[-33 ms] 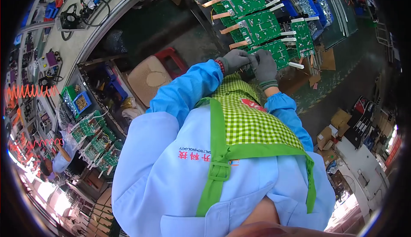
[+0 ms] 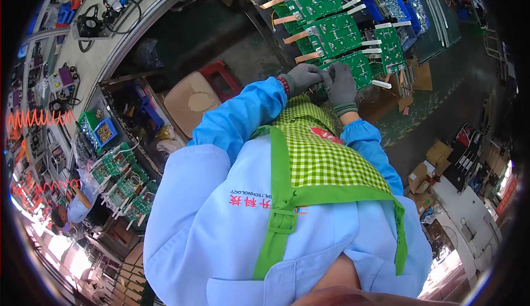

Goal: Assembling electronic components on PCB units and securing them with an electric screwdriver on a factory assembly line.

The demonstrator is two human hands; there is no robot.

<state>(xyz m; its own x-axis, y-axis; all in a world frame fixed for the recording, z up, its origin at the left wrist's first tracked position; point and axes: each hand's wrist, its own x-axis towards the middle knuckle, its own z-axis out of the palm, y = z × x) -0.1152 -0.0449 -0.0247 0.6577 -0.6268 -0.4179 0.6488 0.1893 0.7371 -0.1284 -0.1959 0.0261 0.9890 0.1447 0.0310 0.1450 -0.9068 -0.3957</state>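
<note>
Both my hands wear grey gloves and meet at the left end of the nearest green circuit board point(image 2: 361, 67). My left hand point(image 2: 305, 78) is closed, its fingertips pinched at the board's near left corner. Beside it, my right hand point(image 2: 343, 86) is bent over with curled fingers touching the same spot. What sits between the fingertips is hidden by the gloves. Farther off lie more green boards point(image 2: 338, 34) in a row, with copper strips point(image 2: 309, 57) out to the left and white strips point(image 2: 371, 43) to the right. A smaller green board point(image 2: 392, 49) lies to their right.
Blue bins point(image 2: 394, 6) of small metal parts stand at the far right. A brown-seated chair point(image 2: 190, 100) and a red stool point(image 2: 221, 78) are left of my arms. More boards point(image 2: 124, 176) are stacked at left, near another person point(image 2: 80, 206). Cardboard boxes point(image 2: 424, 174) lie at right.
</note>
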